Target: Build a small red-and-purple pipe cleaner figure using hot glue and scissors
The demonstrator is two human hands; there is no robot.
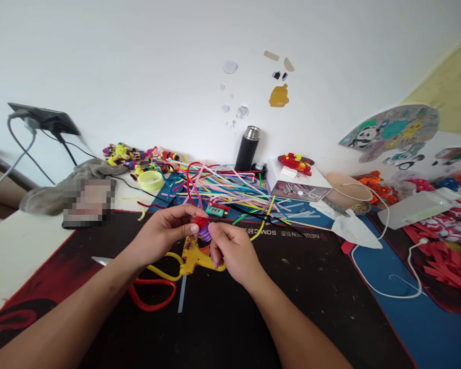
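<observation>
At the left, a small yellow bowl (pixel 151 180) stands on the tabletop (pixel 11 246); its contents cannot be identified. The left hand (pixel 157 233) grips the red part of a red-and-purple piece (pixel 203 230), its fingers nearly closed on it. The piece is above the near-centre mat (pixel 292 302), over a yellow glue gun (pixel 192 258). Scissors (pixel 153 306) lie beside the gun, to its left. The right hand (pixel 240 253) pinches the purple part, its fingers narrow.

Step in hand, as judged: two-handed shaping or seating of the piece. Any further adjustment calls for one hand to steady the red part while the other works the purple part, with the long strands kept free of the grip.

Far centre, fuzzy stems (pixel 222 179) lie loose in a heap. A black flask (pixel 247 149) behind them is capped; its contents are hidden. To its right, a white box (pixel 317 177) has a clear-fronted drawer (pixel 299 191) containing small mixed items. Farther right, a beige bowl (pixel 349 192) shows no discernible contents. A translucent bottle (pixel 418 209) lies tilted at the far right; its fill cannot be determined.
</observation>
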